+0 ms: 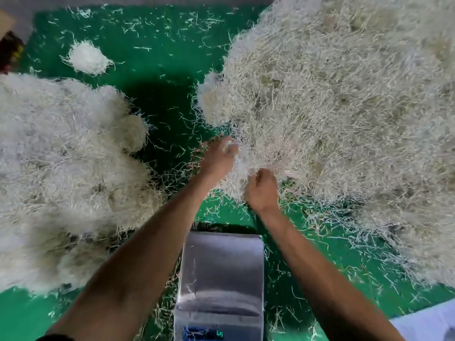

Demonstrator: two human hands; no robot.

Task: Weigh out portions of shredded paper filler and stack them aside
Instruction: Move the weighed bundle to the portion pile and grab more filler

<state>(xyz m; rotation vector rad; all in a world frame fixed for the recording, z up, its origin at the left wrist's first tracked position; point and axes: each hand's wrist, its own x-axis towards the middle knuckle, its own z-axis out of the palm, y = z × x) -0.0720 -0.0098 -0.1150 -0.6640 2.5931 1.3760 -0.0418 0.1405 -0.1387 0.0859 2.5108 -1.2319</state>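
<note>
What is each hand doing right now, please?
Left hand: open, fingers reaching into the shredded paper pile.
Right hand: curled, gripping a clump of the pile.

Both bare forearms reach forward from the near edge, converging toward the middle. The left hand (218, 157) lies farther out, palm down, fingers extended and spread, their tips blurred. The right hand (262, 190) sits nearer and just right of it, back toward the camera, fingers curled under, gripping a clump of shredded paper (242, 166).
</note>
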